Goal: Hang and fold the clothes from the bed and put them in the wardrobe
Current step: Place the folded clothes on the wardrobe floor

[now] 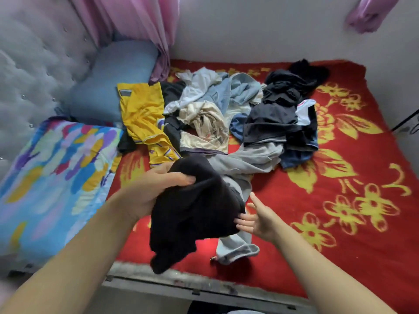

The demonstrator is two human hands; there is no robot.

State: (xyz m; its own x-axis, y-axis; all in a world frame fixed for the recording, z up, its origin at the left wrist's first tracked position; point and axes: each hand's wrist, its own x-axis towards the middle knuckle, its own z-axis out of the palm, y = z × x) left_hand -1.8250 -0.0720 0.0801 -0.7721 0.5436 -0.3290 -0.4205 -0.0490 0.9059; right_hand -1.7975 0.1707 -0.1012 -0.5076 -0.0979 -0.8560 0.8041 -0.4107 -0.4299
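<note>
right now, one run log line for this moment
left hand grips black garment | right hand open beside it | clothes pile unsorted on bed

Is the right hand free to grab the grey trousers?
Probably yes: the right hand is open, touching only the black garment, and the grey trousers lie uncovered just beneath it on the blanket.

A home bedroom. A bed (353, 155) under a red blanket with yellow flowers stands against a tufted grey headboard (34, 64), with pillows (106, 82) (one blue, one multicoloured), pink curtains (136, 21) and loose clothes (226, 114) heaped on top.
</note>
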